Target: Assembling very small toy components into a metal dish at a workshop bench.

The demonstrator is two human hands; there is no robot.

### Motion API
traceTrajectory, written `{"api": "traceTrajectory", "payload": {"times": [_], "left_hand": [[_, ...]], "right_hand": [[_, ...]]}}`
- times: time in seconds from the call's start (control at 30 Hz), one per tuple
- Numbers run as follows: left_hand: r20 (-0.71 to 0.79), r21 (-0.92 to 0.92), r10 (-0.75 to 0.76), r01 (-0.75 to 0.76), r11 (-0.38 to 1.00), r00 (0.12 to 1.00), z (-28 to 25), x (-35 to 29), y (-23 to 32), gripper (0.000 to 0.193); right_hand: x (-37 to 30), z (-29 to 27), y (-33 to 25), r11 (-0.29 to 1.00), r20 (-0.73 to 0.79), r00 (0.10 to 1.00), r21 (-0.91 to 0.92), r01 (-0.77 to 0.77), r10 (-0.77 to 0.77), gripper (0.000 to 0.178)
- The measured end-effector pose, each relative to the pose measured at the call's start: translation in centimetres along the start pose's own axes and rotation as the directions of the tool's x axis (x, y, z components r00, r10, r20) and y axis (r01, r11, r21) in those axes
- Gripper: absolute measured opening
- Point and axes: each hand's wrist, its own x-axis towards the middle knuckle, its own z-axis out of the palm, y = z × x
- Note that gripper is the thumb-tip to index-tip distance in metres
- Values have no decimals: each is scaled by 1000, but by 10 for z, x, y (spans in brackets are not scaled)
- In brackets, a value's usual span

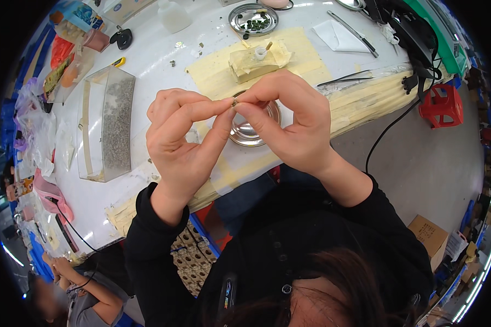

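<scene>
A tiny dark piece, too small to be identified, is held between the fingertips of both hands above the near part of the tabletop. By the left hand it is pinched between thumb and forefinger, with the other fingers loosely curled; by the right hand it is gripped in the same way from the opposite side. A round metal dish is partly covered from view by the right hand. Beyond the hands, a small white cup is carried on a yellow tape-covered block, and dark green pieces are scattered in a round metal tray. The step in hand is judged to be fine two-handed handling, though whether the piece is being pressed, turned or joined cannot be told. For the next move, steady, light fingertip pressure seems to be called for, with one pinch kept secure whenever the other is loosened.
</scene>
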Motion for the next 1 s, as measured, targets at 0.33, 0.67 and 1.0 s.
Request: {"api": "traceTrajectory", "payload": {"times": [0.33,0.67,1.0], "left_hand": [[102,-273,-97,122,954,990,-3,0,0,23],[157,-374,-148,197,906,976,-4,0,0,23],[-4,18,50,-50,999,999,-1,2,-1,25]], "right_hand": [[-3,-5,1,281,483,702,680,-677,524,15],[-5,-7,1,185,538,662,686,-703,522,20],[-4,-3,-6,397,393,729,645,-653,560,16]]}}
